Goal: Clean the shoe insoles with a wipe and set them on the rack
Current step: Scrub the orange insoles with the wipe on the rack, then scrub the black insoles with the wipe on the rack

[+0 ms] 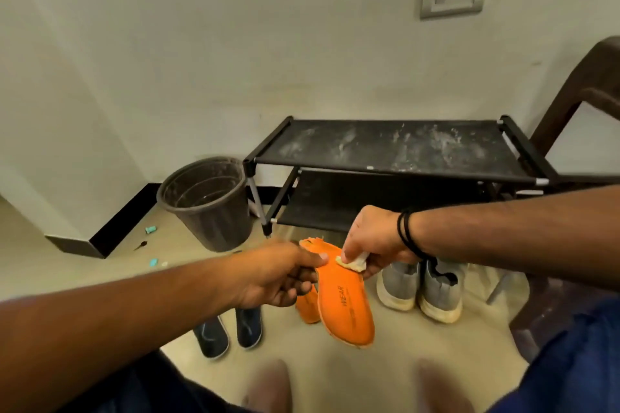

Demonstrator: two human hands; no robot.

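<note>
My left hand grips an orange insole by its left edge and holds it in the air, printed side up. My right hand pinches a small white wipe and presses it on the insole's upper part. A second orange insole shows just below the first, partly hidden by it and by my left hand. The black two-shelf rack stands against the wall behind my hands, its dusty top shelf bare.
A dark bin stands left of the rack. Grey shoes sit on the floor at the right, dark blue shoes at the left. A brown chair is at the far right. Small scraps lie near the skirting.
</note>
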